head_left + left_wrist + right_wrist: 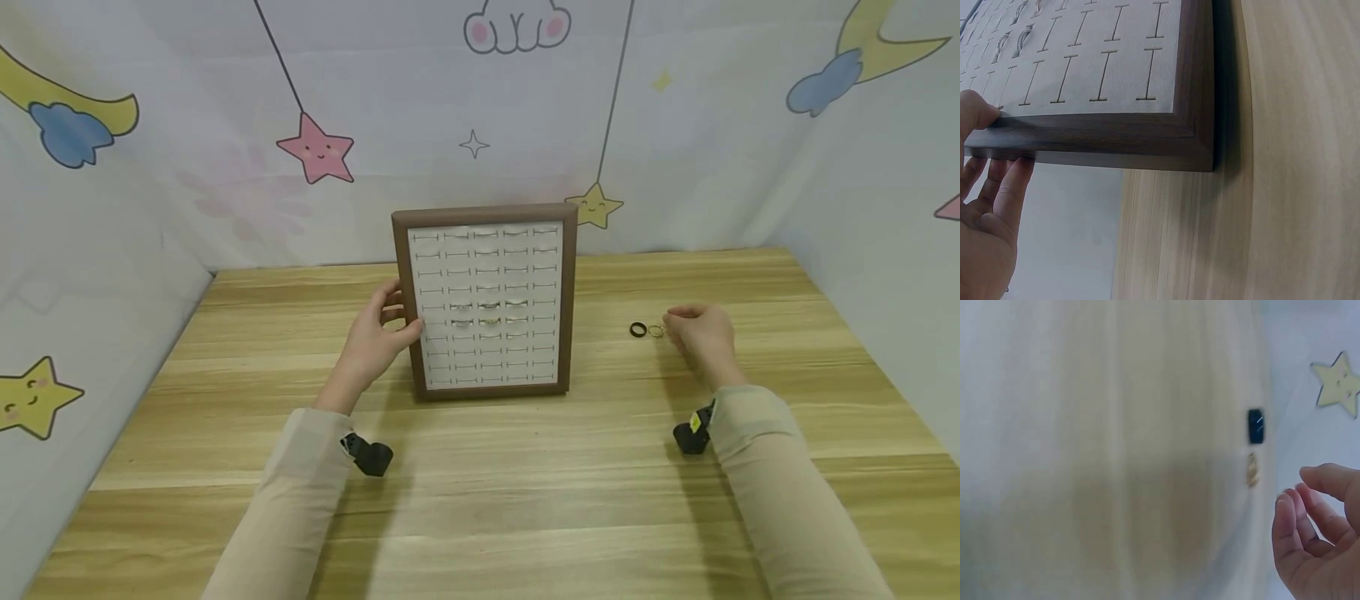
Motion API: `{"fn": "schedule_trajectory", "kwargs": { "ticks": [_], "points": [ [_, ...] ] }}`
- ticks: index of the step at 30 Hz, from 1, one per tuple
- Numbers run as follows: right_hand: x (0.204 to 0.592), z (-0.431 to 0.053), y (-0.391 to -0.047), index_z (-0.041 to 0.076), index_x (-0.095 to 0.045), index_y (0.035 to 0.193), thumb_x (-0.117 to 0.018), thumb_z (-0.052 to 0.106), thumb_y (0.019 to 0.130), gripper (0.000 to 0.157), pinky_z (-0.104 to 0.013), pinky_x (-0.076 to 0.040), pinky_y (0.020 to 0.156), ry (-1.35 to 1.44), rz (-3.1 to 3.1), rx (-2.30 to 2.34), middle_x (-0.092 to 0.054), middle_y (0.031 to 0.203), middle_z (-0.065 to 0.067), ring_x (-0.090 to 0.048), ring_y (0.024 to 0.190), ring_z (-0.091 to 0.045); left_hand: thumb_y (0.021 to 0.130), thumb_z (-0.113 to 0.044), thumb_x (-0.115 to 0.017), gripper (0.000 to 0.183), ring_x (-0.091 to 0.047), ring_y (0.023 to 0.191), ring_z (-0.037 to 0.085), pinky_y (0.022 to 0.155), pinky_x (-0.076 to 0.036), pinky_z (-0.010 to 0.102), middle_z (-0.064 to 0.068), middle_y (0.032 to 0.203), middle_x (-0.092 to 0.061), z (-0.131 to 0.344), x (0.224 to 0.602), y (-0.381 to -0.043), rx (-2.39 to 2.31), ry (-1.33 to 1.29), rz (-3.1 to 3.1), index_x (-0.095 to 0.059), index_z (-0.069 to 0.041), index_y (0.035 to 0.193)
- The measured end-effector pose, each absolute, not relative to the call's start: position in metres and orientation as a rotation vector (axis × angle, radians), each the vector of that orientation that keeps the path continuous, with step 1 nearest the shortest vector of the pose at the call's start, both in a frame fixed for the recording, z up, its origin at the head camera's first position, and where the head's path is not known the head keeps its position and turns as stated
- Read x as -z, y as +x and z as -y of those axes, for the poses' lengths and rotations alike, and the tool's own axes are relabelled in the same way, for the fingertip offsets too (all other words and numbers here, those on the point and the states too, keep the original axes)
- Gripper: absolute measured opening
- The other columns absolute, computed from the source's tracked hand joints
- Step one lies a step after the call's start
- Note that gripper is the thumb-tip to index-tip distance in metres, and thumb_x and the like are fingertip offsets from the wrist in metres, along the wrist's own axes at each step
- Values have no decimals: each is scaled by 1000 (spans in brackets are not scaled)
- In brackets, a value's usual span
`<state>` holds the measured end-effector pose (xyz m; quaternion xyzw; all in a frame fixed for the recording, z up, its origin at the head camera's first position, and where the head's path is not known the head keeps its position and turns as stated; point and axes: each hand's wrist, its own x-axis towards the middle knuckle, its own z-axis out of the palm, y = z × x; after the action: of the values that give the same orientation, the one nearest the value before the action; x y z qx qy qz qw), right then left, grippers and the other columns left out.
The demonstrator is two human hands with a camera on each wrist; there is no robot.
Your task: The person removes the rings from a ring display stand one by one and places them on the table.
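Observation:
A ring display board [491, 350] with a brown wooden frame and pale slotted panel stands upright on the table. My left hand [375, 333] grips its left edge, thumb on the front and fingers behind, as the left wrist view [991, 219] also shows. Several silver and gold rings [490, 321] sit in the middle slots. To the right, a black ring [638, 330] and gold ring [656, 332] lie on the table. My right hand [705, 337] is just right of them, fingers bent and thumb near the fingertips; the right wrist view [1322, 531] shows nothing between them.
The wood-grain table [480, 500] runs back to a white curtain [420, 100] printed with stars and moons. More curtain hangs along both sides. A black wrist camera [372, 457] is strapped to the left wrist, another [693, 433] to the right.

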<state>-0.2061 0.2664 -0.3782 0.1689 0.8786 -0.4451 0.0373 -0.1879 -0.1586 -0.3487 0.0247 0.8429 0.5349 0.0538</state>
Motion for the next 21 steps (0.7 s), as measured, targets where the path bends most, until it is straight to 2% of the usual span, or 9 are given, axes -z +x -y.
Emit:
{"fn": "schedule_trajectory", "kwargs": {
  "ticks": [2, 4, 9, 12, 16, 18, 21],
  "points": [
    [372, -261, -206, -3, -56, 128, -52, 25, 97, 42, -9, -47, 62, 485, -2741, 1342, -60, 117, -15, -55, 78, -3, 92, -19, -61, 74, -41, 135, 31, 105, -44, 49, 15, 147, -37, 158, 349, -188, -1624, 73, -2562, -19, -12, 153],
    [366, -254, -208, -1, -56, 129, -51, 27, 98, 42, -10, -47, 65, 449, -2776, 1348, -58, 124, -19, -57, 86, -10, 92, -19, -61, 74, -41, 135, 31, 105, -44, 49, 15, 147, -37, 158, 348, -188, -1623, 73, -2564, -19, -12, 153],
    [346, -233, -209, 2, -57, 129, -51, 30, 98, 42, -15, -48, 71, 349, -2847, 1432, -58, 123, -18, -57, 100, -23, 92, -19, -61, 74, -41, 135, 31, 105, -44, 49, 15, 147, -37, 158, 348, -188, -1624, 72, -2563, -19, -12, 153],
    [336, -216, -209, 3, -61, 124, -53, 29, 97, 39, -14, -45, 71, 287, -2920, 1500, -60, 120, -17, -55, 94, -13, 92, -19, -61, 74, -41, 136, 31, 105, -43, 49, 15, 148, -37, 159, 348, -187, -1620, 71, -2562, -19, -12, 153],
    [324, -189, -206, 2, -67, 114, -58, 20, 94, 28, -7, -43, 68, 112, -3063, 1645, -66, 111, -16, -53, 82, 0, 92, -19, -61, 75, -41, 136, 31, 105, -44, 49, 14, 148, -37, 159, 348, -187, -1618, 70, -2561, -18, -12, 153],
    [319, -175, -203, -1, -67, 110, -60, 14, 92, 24, -6, -44, 68, -41, -3135, 1717, -68, 107, -17, -55, 82, -1, 92, -19, -61, 75, -40, 136, 31, 105, -44, 49, 14, 148, -36, 159, 348, -188, -1617, 71, -2560, -18, -12, 153],
    [311, -153, -196, -4, -68, 106, -62, 6, 90, 20, -13, -48, 74, -326, -3212, 1776, -68, 103, -19, -61, 85, -13, 92, -19, -60, 75, -40, 136, 31, 106, -43, 49, 15, 149, -36, 159, 348, -188, -1613, 71, -2562, -18, -12, 153]
  ]
}}
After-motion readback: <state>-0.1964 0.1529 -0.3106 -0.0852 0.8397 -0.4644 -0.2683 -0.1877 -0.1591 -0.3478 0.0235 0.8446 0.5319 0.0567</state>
